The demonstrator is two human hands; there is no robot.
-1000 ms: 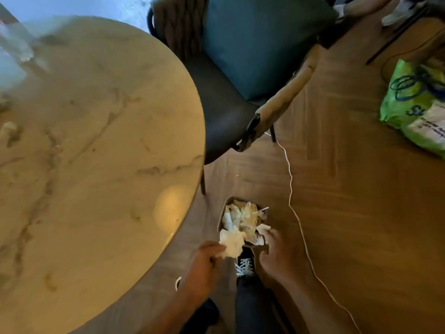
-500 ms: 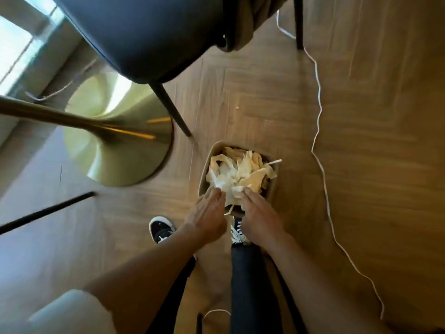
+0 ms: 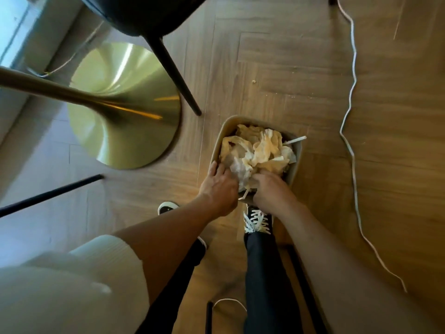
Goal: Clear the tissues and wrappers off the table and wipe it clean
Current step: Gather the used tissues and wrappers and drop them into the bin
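Tissues (one bin) under two hands.

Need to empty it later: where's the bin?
Head view, centre: the bin stands on the floor right of the gold table base, just beyond the shoe.

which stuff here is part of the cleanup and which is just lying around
Part of the job:
- crumpled tissues and wrappers
- bin holding them
- left hand and right hand, pressing the pile down

Just lying about:
- white cable
- gold table base
- chair leg
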